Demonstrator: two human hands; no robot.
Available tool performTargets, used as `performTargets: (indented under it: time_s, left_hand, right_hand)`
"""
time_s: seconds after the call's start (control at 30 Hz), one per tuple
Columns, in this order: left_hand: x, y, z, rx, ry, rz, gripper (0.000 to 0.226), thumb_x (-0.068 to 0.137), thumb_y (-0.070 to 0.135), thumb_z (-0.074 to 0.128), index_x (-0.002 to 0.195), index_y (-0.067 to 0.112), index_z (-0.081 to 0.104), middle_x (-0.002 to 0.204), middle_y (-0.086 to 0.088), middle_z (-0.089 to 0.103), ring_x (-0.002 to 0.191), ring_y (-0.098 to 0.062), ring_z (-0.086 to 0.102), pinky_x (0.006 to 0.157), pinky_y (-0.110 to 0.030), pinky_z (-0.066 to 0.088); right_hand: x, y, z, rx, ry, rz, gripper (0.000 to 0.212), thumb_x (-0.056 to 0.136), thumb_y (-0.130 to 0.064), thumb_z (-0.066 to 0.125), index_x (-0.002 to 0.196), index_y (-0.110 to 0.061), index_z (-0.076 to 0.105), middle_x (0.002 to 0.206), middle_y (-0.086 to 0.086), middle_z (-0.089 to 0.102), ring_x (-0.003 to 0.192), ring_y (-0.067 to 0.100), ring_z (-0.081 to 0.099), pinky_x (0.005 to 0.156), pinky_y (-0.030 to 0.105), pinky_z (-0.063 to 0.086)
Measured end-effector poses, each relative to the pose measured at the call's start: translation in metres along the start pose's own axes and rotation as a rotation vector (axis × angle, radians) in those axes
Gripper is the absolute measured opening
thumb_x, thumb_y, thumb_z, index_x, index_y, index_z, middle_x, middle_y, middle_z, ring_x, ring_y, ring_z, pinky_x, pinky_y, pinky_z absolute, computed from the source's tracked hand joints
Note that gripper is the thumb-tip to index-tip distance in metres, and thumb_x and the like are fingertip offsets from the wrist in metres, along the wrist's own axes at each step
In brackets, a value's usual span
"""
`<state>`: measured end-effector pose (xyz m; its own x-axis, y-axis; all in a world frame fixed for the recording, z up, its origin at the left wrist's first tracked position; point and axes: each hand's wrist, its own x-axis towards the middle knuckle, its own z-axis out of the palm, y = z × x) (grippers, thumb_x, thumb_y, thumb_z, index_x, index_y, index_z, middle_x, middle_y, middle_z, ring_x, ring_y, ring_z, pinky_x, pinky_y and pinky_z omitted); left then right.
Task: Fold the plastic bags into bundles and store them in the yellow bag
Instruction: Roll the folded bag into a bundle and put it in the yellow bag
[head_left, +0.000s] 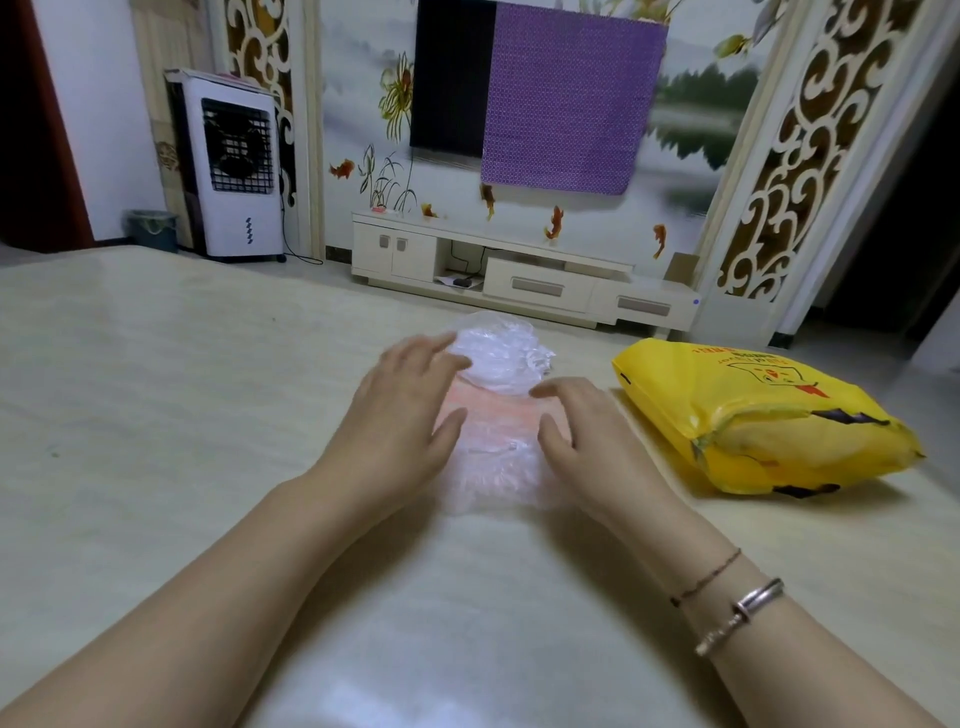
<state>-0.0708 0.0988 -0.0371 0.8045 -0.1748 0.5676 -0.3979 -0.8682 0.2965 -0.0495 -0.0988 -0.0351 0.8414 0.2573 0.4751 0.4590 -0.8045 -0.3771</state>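
A pale pink, see-through plastic bag (493, 447) lies flattened on the table in front of me. A crumpled clear plastic bag (498, 358) sits at its far end. My left hand (405, 415) lies flat on the pink bag's left side, its fingertips reaching the clear bag. On the bag's right side rests my right hand (587, 431), fingers straight. The yellow bag (753, 421) lies on its side to the right, bulging, about a hand's width from my right hand.
The table (156, 389) is wide and pale, stretching left and toward me. Beyond its far edge stand a low white TV cabinet (519, 275), a white air cooler (234, 166) and a small bin (153, 228).
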Motion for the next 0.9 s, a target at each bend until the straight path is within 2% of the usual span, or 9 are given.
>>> performTargets:
  time_s: [0.07,0.2,0.33,0.43,0.57,0.63,0.73,0.8,0.9]
  left_hand:
    - [-0.001,0.001,0.005,0.013,-0.149,0.079,0.048,0.100,0.031,0.045,0.146,0.021,0.038,0.158,0.005,0.026,0.148,-0.017,0.013,0.118,-0.037,0.018]
    - [-0.005,-0.006,0.015,0.112,-0.586,-0.024,0.054,0.103,0.045,0.026,0.153,0.025,0.020,0.162,0.007,0.009,0.150,-0.016,-0.002,0.120,-0.038,0.009]
    - [-0.007,-0.012,0.011,0.125,-0.734,-0.093,0.080,0.088,0.073,0.023,0.154,0.035,-0.001,0.161,0.016,-0.009,0.148,-0.011,-0.013,0.120,-0.043,-0.004]
    - [-0.007,-0.015,0.011,0.159,-0.787,-0.110,0.094,0.077,0.083,0.021,0.153,0.035,-0.009,0.158,0.020,-0.016,0.147,-0.011,-0.018,0.120,-0.044,-0.007]
    - [-0.005,-0.020,0.009,0.171,-0.812,-0.117,0.109,0.062,0.091,0.015,0.151,0.037,-0.014,0.157,0.021,-0.020,0.146,-0.011,-0.022,0.119,-0.044,-0.010]
    - [-0.007,-0.022,0.009,0.145,-0.787,-0.108,0.108,0.063,0.090,0.020,0.152,0.037,-0.010,0.158,0.021,-0.017,0.146,-0.010,-0.020,0.119,-0.044,-0.010]
    - [-0.007,-0.024,0.006,-0.052,-0.616,-0.103,0.098,0.070,0.087,0.038,0.152,0.039,0.017,0.160,0.018,0.008,0.149,-0.008,0.000,0.121,-0.040,0.001]
    - [-0.004,-0.025,0.003,-0.262,-0.399,-0.067,0.080,0.067,0.085,0.048,0.134,0.040,0.046,0.143,0.021,0.040,0.137,-0.004,0.033,0.115,-0.034,0.026]
    - [-0.001,-0.021,0.001,-0.418,-0.280,-0.039,0.029,0.080,0.051,0.069,0.102,0.034,0.059,0.109,0.021,0.055,0.101,0.002,0.053,0.093,-0.025,0.044]
  right_hand:
    - [-0.006,-0.009,0.003,-0.036,-0.124,-0.086,0.039,0.099,-0.017,0.041,0.138,-0.012,0.044,0.144,0.004,0.044,0.136,0.017,0.036,0.107,0.022,0.023]
    - [-0.011,-0.004,0.014,-0.145,-0.501,0.008,0.060,0.103,-0.038,0.027,0.154,-0.013,0.007,0.162,0.002,0.005,0.149,0.013,0.003,0.120,0.030,0.005]
    - [-0.013,0.006,0.007,-0.275,-0.676,0.044,0.077,0.096,-0.062,0.020,0.154,-0.021,-0.009,0.161,-0.007,-0.013,0.147,0.006,-0.012,0.120,0.038,-0.007]
    - [-0.014,0.007,0.001,-0.346,-0.730,0.028,0.082,0.090,-0.070,0.017,0.152,-0.027,-0.013,0.159,-0.012,-0.018,0.145,0.005,-0.017,0.119,0.043,-0.012]
    - [-0.016,0.005,-0.002,-0.340,-0.733,0.024,0.086,0.087,-0.074,0.019,0.152,-0.028,-0.014,0.159,-0.014,-0.018,0.145,0.006,-0.018,0.118,0.045,-0.013]
    - [-0.017,0.006,-0.003,-0.320,-0.717,0.013,0.087,0.087,-0.074,0.021,0.153,-0.027,-0.012,0.159,-0.013,-0.016,0.145,0.006,-0.017,0.118,0.044,-0.013]
    - [-0.016,0.005,-0.009,-0.170,-0.657,0.005,0.094,0.083,-0.075,0.030,0.154,-0.026,-0.006,0.161,-0.013,-0.009,0.145,0.002,-0.012,0.119,0.038,-0.010]
    - [-0.013,0.001,-0.021,0.002,-0.561,-0.010,0.096,0.075,-0.075,0.046,0.152,-0.031,0.012,0.159,-0.015,0.010,0.145,-0.001,0.004,0.120,0.031,0.004]
    - [-0.010,-0.002,-0.036,0.131,-0.500,-0.060,0.070,0.071,-0.060,0.072,0.131,-0.038,0.042,0.134,-0.019,0.042,0.124,-0.004,0.035,0.105,0.021,0.032]
